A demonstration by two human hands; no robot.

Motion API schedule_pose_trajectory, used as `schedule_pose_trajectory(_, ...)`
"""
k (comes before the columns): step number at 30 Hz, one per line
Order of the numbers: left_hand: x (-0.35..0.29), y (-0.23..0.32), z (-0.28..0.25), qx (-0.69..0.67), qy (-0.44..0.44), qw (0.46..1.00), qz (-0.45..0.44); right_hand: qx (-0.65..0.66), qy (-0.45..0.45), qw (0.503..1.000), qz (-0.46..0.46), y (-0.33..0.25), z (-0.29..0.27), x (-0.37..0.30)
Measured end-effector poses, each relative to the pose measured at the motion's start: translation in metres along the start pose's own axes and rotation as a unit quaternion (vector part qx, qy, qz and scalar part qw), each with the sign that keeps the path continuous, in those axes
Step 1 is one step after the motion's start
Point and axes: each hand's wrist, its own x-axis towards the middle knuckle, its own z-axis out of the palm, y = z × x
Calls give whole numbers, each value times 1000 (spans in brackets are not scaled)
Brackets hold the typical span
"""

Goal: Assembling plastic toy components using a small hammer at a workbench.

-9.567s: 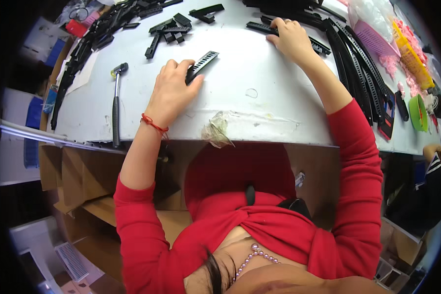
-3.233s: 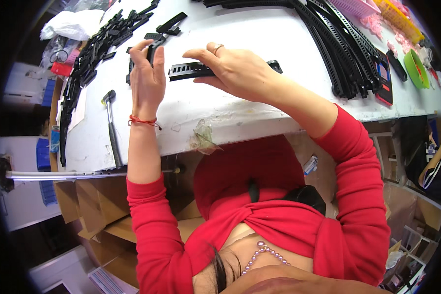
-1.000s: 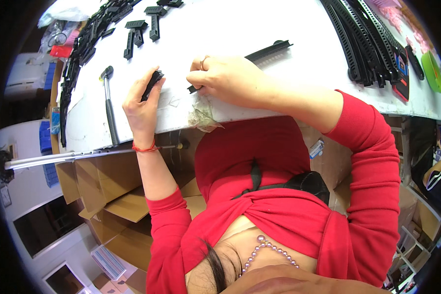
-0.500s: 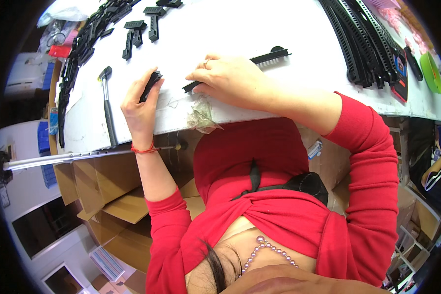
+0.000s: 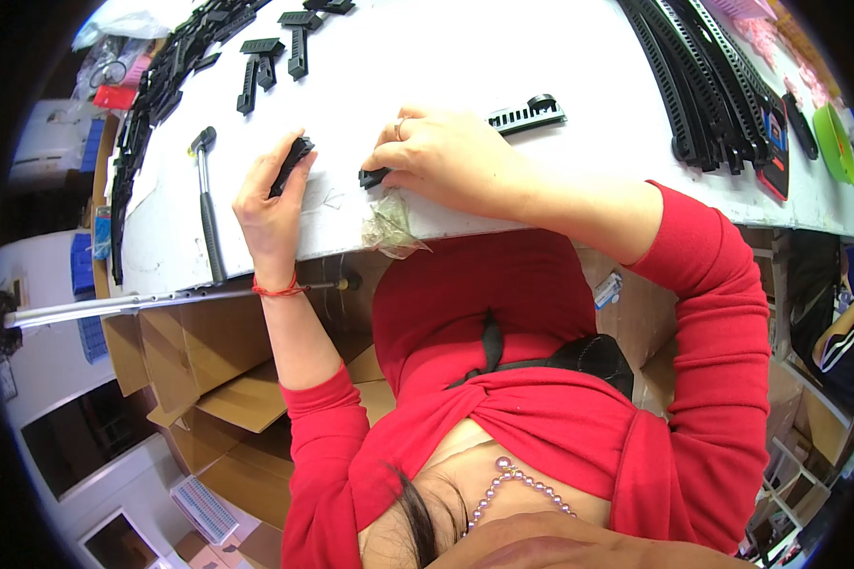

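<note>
My left hand (image 5: 268,207) grips a small black plastic piece (image 5: 291,163) near the front edge of the white table (image 5: 446,57). My right hand (image 5: 441,156) presses down on a long black toothed strip (image 5: 525,114) that sticks out to the right from under my fingers; its near end (image 5: 370,177) peeks out on the left. The two hands are a short way apart. A crumpled bit of clear tape (image 5: 389,228) hangs from the table edge below my right hand.
A hammer (image 5: 207,204) lies left of my left hand. Small black T-shaped parts (image 5: 275,57) sit at the back, and a row of black parts (image 5: 147,123) runs along the left edge. Long black strips (image 5: 702,76) lie at the right. Cardboard boxes (image 5: 199,360) stand under the table.
The toothed strip has slid and turned slightly under my right hand, which has moved a little along the table. My left hand keeps hold of the small black piece.
</note>
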Motion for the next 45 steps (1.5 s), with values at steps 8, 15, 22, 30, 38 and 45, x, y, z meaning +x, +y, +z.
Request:
schedule_pose_trajectory(8,0,-2,3,42,-31,999,3,-32,-10,999,11,6,5,-3)
schedule_pose_trajectory(15,-2,-4,-1,120,-36,992,18,-60,-34,996,-50,18,-13,2)
schedule_pose_trajectory(22,-4,-2,-5,41,48,997,42,-85,46,987,-127,16,-21,12)
schedule_pose_trajectory(30,-23,41,12,-215,-74,969,-98,-138,124,970,-155,12,-14,13)
schedule_pose_trajectory(38,-21,23,17,-387,20,896,-216,-126,151,978,-62,17,-8,15)
schedule_pose_trajectory(45,-19,10,8,-523,-2,809,-267,-199,99,974,-56,23,-6,15)
